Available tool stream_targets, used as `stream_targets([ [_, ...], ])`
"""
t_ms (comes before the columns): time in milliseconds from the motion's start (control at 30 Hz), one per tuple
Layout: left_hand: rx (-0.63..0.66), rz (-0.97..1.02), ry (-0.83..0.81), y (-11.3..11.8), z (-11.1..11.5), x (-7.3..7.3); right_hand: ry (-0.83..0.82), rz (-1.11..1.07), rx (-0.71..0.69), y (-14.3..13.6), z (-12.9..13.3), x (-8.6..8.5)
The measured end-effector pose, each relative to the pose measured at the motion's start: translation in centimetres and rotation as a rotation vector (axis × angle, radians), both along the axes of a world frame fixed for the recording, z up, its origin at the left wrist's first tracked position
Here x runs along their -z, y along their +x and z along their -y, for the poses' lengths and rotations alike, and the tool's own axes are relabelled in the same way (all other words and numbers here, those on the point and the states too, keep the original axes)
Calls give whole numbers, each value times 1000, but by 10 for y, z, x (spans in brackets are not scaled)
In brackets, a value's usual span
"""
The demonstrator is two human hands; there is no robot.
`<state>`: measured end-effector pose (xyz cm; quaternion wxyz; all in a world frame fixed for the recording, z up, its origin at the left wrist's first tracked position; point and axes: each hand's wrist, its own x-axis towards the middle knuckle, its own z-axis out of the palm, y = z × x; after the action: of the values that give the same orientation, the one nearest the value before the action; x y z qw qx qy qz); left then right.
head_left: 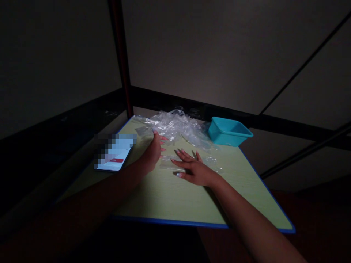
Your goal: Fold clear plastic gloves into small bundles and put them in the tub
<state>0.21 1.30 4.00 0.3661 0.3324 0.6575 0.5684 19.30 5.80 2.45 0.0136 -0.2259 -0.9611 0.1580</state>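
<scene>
A clear plastic bag (212, 162) lies flat across the middle of the table. Over it my right hand (192, 168) is spread, palm down, fingers apart and pointing to the left; the hand covers part of the bag. My left hand (155, 149) is held on edge at the bag's left end, thumb up and fingers apart, with nothing in it. Just beyond both hands a loose heap of crumpled clear plastic bags (175, 124) covers the back of the table. Whether the left fingertips touch the bag, I cannot tell.
A turquoise plastic basket (229, 137) stands at the table's back right corner. A lit phone or tablet (115, 153) lies at the left side. The pale yellow-green table (170, 201) has a blue edge. Dim walls rise behind and to the left.
</scene>
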Motion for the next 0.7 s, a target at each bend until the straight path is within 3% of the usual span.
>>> stream_targets([
  [67, 5, -191, 108, 1, 2, 4, 10, 12, 2, 0, 0, 0],
  [167, 111, -681, 346, 6, 11, 12, 14, 7, -7, 0, -1, 1],
  [300, 425, -1182, 289, 16, 26, 20, 16, -52, 23, -2, 1, 1],
  [400, 545, -1323, 233, 21, 30, 26, 17, -73, 30, -4, 2, 2],
  [700, 631, -1396, 5, 26, 22, 50, 55, -48, 38, -5, 0, 15],
])
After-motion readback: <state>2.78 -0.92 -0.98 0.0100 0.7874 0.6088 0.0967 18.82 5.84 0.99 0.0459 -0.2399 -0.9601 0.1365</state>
